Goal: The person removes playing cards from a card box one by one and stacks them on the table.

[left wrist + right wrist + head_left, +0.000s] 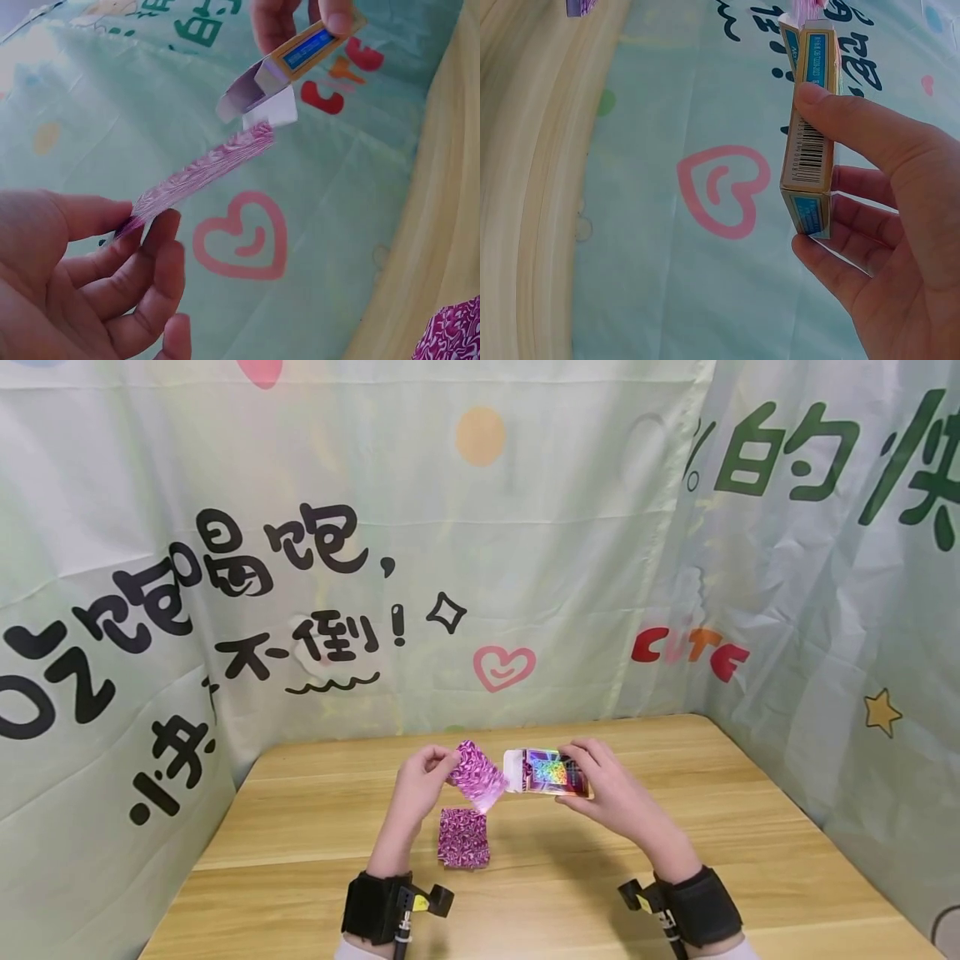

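Observation:
My left hand [422,777] pinches one end of a flat, pink-and-white patterned packet [477,774] between thumb and index finger; its other fingers curl loosely below. Edge-on in the left wrist view, the packet [199,172] looks thin and streaked, its far end close to a white flap [276,109]. That flap belongs to a small card box [551,772] with a shiny rainbow front, which my right hand [611,785] grips with the open end facing left. The right wrist view shows a barcode on the narrow side of the box [810,142], under my thumb.
A second pink patterned packet [463,839] lies flat on the wooden table [315,827], below the held one. Printed fabric curtains [570,568] hang behind the table and along both sides. Each wrist wears a black camera strap [378,907].

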Tool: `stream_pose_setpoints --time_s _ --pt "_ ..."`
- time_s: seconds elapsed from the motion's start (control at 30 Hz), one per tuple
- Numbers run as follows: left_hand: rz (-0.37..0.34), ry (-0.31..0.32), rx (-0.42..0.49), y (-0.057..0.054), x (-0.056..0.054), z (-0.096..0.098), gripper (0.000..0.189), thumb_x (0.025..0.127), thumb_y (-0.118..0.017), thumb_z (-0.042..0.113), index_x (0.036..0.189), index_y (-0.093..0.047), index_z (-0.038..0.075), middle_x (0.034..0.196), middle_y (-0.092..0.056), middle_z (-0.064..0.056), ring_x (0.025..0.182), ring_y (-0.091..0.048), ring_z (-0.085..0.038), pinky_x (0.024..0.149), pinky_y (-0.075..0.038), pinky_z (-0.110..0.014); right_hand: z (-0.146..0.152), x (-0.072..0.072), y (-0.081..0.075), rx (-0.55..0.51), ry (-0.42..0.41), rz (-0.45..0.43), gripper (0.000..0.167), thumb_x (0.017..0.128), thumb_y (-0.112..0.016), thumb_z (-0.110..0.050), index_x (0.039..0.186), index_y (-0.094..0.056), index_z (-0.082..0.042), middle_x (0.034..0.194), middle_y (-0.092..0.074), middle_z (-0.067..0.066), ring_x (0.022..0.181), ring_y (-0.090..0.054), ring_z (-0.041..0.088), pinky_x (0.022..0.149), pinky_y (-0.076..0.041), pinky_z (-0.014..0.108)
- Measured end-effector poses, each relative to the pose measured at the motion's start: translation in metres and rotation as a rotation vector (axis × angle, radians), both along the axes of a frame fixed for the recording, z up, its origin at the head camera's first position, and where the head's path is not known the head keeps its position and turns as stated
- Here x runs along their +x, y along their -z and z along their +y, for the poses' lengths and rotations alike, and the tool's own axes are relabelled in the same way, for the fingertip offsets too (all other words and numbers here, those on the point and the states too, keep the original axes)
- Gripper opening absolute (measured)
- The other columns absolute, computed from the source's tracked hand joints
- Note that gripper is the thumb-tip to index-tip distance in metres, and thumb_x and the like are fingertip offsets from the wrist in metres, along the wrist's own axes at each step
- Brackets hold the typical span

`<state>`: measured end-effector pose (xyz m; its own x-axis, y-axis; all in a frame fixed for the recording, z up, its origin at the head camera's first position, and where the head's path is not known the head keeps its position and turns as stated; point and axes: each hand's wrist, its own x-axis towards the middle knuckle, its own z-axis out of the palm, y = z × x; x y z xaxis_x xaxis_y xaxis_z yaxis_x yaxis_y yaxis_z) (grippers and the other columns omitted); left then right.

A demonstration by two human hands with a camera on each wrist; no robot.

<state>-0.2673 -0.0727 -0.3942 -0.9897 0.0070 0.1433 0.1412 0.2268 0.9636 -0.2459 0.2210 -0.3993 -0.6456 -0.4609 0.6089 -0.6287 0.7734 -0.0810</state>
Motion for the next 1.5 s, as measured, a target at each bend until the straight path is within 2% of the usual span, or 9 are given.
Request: stream_pose_setpoints --time_s 0.1,0.23,0.57,0.73,0.87,1.03,1.2,1.33,1.5 --pt "0.0 -0.043 -0.007 0.001 -0.001 -0.002 0.022 0.093 -0.066 0.026 0.097 -0.067 0.004 0.083 -0.065 -0.005 0.071 -0.054 -0.013 0.067 -0.046 -0.026 0.002 0.0 -0.001 -0.005 0.011 -0.01 0.069 0.069 -0.089 -0.026 0.125 -0.056 -0.003 0.12 -0.054 0.012 0.108 -0.051 0.023 0.083 -0.056 0.039" --pt "-0.006 -0.073 -0.137 0.009 -0.004 -0.003 0.024 0.092 -0.066 0.028 0.084 -0.063 0.006 0.072 -0.053 -0.001 0.061 -0.045 -0.013 0.056 -0.041 -0.025 0.003 0.0 -0.001 0.002 0.018 -0.016 0.069 0.069 -0.089 -0.027 0.126 -0.057 -0.004 0.12 -0.054 0.011 0.108 -0.051 0.021 0.083 -0.056 0.038" --pt "-0.043 -0.068 -0.448 0.066 -0.019 0.003 0.027 0.087 -0.072 0.024 0.072 -0.058 0.006 0.063 -0.051 -0.001 0.054 -0.044 -0.013 0.049 -0.038 -0.025 0.001 0.002 -0.001 0.017 0.014 -0.007 0.069 0.069 -0.089 -0.027 0.126 -0.057 -0.005 0.12 -0.054 0.01 0.108 -0.051 0.022 0.082 -0.056 0.037" --pt "-0.1 -0.097 -0.547 0.082 -0.016 0.01 0.037 0.083 -0.075 0.025 0.062 -0.047 0.012 0.058 -0.042 0.002 0.051 -0.04 -0.014 0.047 -0.033 -0.027 0.001 0.002 0.001 0.016 0.013 -0.024 0.068 0.071 -0.088 -0.029 0.127 -0.056 -0.005 0.121 -0.053 0.009 0.109 -0.05 0.021 0.083 -0.056 0.037" --pt "-0.136 -0.156 -0.684 0.084 -0.014 0.014 0.037 0.08 -0.078 0.033 0.065 -0.052 0.012 0.06 -0.047 0.0 0.054 -0.045 -0.017 0.052 -0.037 -0.033 0.0 0.002 0.0 0.015 0.013 -0.027 0.068 0.071 -0.087 -0.029 0.127 -0.056 -0.006 0.121 -0.053 0.009 0.109 -0.05 0.021 0.084 -0.056 0.037" --pt "-0.146 -0.202 -0.805 0.085 -0.014 0.017 0.05 0.074 -0.081 0.043 0.096 -0.06 0.003 0.077 -0.062 -0.01 0.07 -0.06 -0.026 0.07 -0.048 -0.049 0.0 0.002 0.0 0.019 0.011 -0.028 0.068 0.071 -0.087 -0.029 0.127 -0.055 -0.006 0.121 -0.053 0.009 0.109 -0.051 0.021 0.084 -0.055 0.037" --pt "-0.134 -0.221 -0.798 0.087 -0.017 0.019 0.061 0.076 -0.08 0.042 0.114 -0.056 0.001 0.091 -0.067 -0.016 0.079 -0.065 -0.033 0.075 -0.049 -0.053 -0.001 0.001 -0.001 0.02 0.01 -0.033 0.068 0.072 -0.087 -0.03 0.127 -0.056 -0.006 0.122 -0.053 0.009 0.11 -0.05 0.021 0.085 -0.055 0.037" --pt "-0.083 -0.224 -0.751 0.079 -0.016 0.021 0.043 0.082 -0.076 0.039 0.103 -0.057 0.006 0.084 -0.064 -0.009 0.07 -0.061 -0.025 0.065 -0.047 -0.044 0.0 0.0 -0.001 0.023 0.004 -0.022 0.069 0.071 -0.087 -0.029 0.127 -0.055 -0.006 0.122 -0.053 0.009 0.11 -0.05 0.021 0.085 -0.055 0.037" --pt "0.041 -0.197 -0.626 0.056 -0.01 0.026 0.024 0.089 -0.069 0.033 0.09 -0.059 0.011 0.071 -0.06 -0.002 0.056 -0.049 -0.015 0.051 -0.037 -0.031 0.0 0.0 0.0 0.024 0.002 -0.013 0.069 0.07 -0.088 -0.029 0.127 -0.055 -0.006 0.122 -0.053 0.01 0.11 -0.05 0.021 0.085 -0.055 0.037"
